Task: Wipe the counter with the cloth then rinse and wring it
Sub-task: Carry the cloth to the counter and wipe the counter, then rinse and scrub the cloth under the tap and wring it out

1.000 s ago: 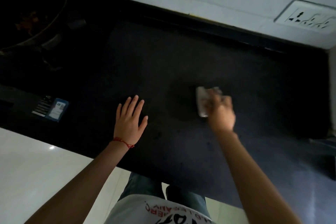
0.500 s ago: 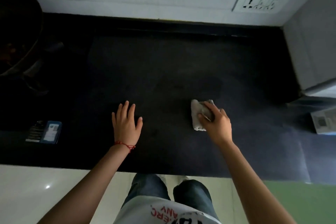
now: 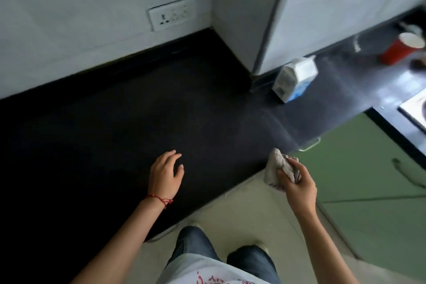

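- right hand closed around a bunched grey cloth, thumb across the front, fingers curled behind it, most of the wad sticking up and to the left of the grip.
- cloth held off the surface, past the near edge of the black counter, above the pale floor by the counter's front corner; no contact with the counter visible.
- left hand low over the counter near its front edge, palm down, fingers loosely apart and slightly curled, gripping nothing; could not tell whether fingertips touched the surface.
- red thread bracelet tied round the left wrist.
- hands well apart, bare dark counter between them.
- white socket plate on the wall behind the counter, up and left of a white appliance or cabinet side standing at the counter's far right.
- white and blue carton upright on the counter just beside the foot of that white side.
- red cup farther right on the counter, blurred.
- green cabinet front below the counter's right stretch, small handle near its top edge.
- blue jeans and the hem of a white printed shirt at the bottom of the view.
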A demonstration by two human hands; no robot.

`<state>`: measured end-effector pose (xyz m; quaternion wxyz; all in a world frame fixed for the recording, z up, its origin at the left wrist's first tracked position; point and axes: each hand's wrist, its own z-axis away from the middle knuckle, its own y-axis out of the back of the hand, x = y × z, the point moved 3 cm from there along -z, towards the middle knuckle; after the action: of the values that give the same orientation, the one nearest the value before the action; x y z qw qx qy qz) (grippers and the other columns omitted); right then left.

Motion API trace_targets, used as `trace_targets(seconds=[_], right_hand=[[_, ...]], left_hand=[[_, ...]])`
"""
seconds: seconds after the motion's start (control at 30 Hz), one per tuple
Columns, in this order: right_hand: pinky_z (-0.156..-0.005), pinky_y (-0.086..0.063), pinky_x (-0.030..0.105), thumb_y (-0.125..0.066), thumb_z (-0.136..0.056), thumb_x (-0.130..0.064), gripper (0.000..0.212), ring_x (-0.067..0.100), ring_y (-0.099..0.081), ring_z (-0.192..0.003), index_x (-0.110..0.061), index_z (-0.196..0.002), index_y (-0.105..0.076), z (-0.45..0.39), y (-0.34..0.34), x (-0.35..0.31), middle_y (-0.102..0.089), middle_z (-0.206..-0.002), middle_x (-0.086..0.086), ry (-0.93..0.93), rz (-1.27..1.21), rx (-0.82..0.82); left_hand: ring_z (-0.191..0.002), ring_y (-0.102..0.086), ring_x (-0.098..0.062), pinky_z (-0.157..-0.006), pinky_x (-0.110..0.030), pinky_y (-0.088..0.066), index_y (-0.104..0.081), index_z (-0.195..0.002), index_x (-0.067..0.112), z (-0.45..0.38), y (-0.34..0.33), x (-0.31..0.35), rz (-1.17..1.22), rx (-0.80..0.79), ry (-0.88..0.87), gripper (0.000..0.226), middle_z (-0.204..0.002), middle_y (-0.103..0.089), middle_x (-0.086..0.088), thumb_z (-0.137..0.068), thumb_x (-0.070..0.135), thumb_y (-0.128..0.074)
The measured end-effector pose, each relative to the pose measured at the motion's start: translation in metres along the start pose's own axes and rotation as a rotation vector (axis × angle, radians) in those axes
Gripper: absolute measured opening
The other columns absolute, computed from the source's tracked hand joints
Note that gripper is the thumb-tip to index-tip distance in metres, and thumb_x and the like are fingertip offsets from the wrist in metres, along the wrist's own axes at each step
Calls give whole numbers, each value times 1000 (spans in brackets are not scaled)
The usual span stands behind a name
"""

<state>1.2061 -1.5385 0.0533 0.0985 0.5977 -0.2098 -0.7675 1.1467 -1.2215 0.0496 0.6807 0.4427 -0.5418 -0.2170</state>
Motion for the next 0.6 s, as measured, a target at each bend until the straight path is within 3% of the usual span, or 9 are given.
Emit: trace_targets(seconds=[0.1,0.2,0.43,0.6], right_hand=[[-90,-38,23,-68,-78,-11,37,9,-55,-106,-27,-111,-62,9,57,40,-62,-111,-9,-101,-53,125],[-94,-38,26,-67,-77,-7,36,14,-55,-109,-20,-110,-63,23,116,82,-62,-112,-5,-166,-96,225],[-84,-33,16,-69,-76,-5,37,13,-53,-100,-12,-112,-62,68,253,189,-64,-117,6,-357,-114,422],[-93,-37,31,-69,-77,-6,39,24,-55,-112,-11,-115,-61,91,325,246,-63,-121,11,-500,-150,548]], left_hand=[[-98,-65,-36,-87,-46,-51,-70,-99,-1,5,-19,54,15,0,-186,24,-104,-70,-18,-75,-2,-67],[-95,-66,-33,-87,-43,-51,-69,-100,0,14,-53,112,34,-76,-297,22,-100,-71,-16,-78,0,-64],[-100,-65,-25,-88,-29,-47,-68,-104,8,68,-181,238,64,-554,-263,22,-107,-71,-11,-86,14,-58],[-96,-66,-25,-82,-24,-46,-69,-99,6,97,-248,281,11,-755,-133,18,-100,-72,-15,-85,13,-61]])
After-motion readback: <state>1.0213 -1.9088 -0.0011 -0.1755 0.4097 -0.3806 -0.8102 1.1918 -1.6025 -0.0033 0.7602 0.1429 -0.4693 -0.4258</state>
